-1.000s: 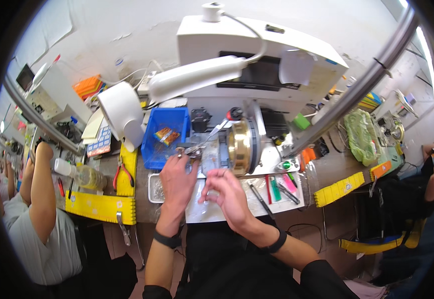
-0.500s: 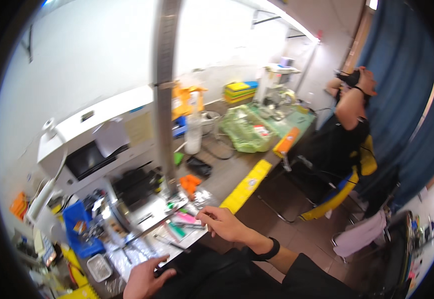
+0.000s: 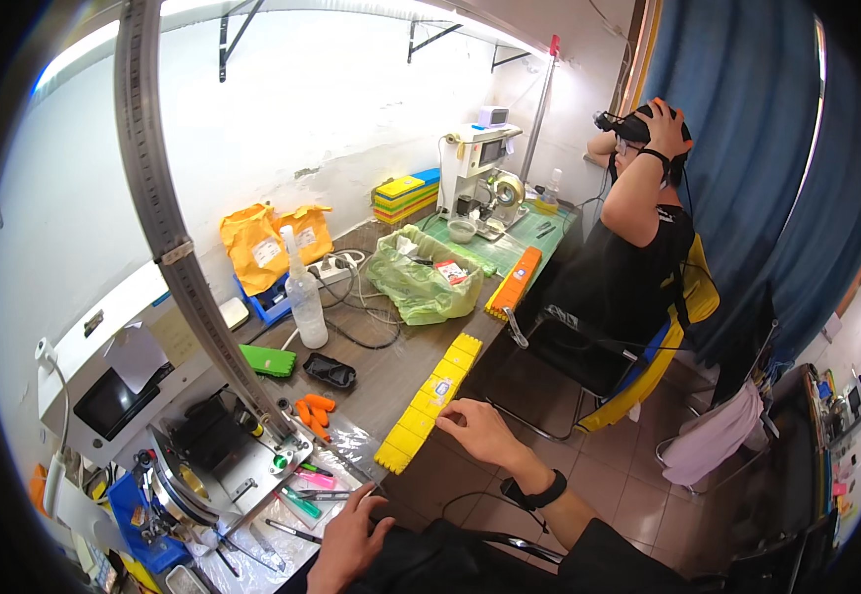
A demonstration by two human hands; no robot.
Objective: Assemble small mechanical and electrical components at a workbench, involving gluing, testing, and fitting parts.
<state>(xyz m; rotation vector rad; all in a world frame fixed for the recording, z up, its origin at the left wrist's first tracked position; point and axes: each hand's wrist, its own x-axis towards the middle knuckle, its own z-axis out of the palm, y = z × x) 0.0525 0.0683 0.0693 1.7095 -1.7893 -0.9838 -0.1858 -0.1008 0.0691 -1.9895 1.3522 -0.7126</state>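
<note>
My left hand [image 3: 349,543] is open above the table's front edge, thumb and fingers apart, close to a dark pen-shaped tool [image 3: 293,532]. Beside it lie a pair of tweezers [image 3: 330,495], a green-handled tool [image 3: 299,502] and a pink piece [image 3: 314,479]. Farther right, my right hand [image 3: 485,434] hovers with its fingers curled in toward the thumb; nothing shows in them. Just beyond these fingers, a long yellow segmented strip [image 3: 421,421] with a small white label runs along the table edge.
A black machine stage [image 3: 215,436] stands at left by a metal post [image 3: 168,218]. On the table are orange pieces [image 3: 312,411], a clear bottle [image 3: 306,312] and a green plastic bag [image 3: 421,297]. A person [image 3: 628,238] sits at right, hands raised to the head.
The view has swung right, so the bench things appear farther left. My right hand now appears beside the yellow strip, my left hand nearer the tweezers. The seated person's hands stay raised.
</note>
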